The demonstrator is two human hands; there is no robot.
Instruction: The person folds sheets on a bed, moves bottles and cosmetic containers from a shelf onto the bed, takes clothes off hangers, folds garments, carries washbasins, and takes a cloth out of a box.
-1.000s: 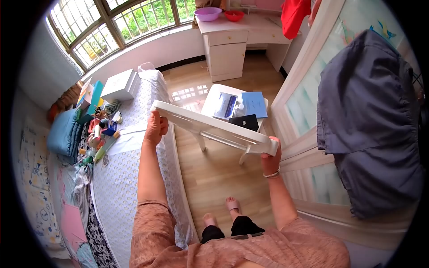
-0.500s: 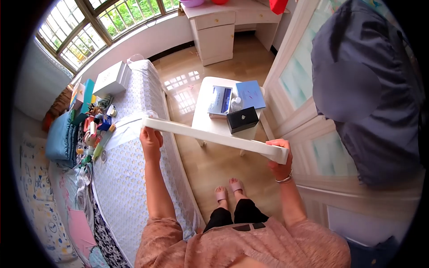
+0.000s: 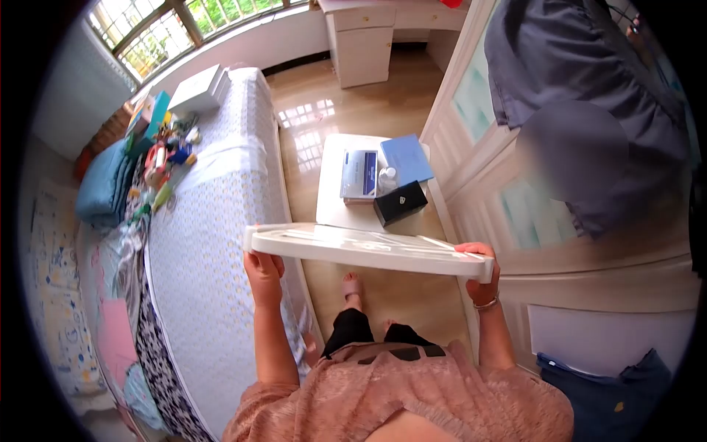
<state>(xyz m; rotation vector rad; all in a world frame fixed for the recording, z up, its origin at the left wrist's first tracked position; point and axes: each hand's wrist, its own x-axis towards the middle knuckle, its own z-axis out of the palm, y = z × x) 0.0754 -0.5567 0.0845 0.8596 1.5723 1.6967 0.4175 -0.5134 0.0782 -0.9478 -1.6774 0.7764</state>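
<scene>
Chair back (image 3: pixel 368 252) bars straight path from my left hand (image 3: pixel 265 276) to my right hand (image 3: pixel 482 272); way to seat (image 3: pixel 331 210) runs over its top. Seat strip lies free between chair back and boxes. Bottle (image 3: pixel 387 178) wedged among white-blue box (image 3: pixel 359 175), blue box (image 3: pixel 407 157), black box (image 3: pixel 401 203): little finger room there. Left of seat, floor (image 3: pixel 302 151) gap, then bed (image 3: pixel 210 239). Wardrobe (image 3: pixel 519 258) limits me on right, grey cloth (image 3: pixel 556 66) hanging before it.
</scene>
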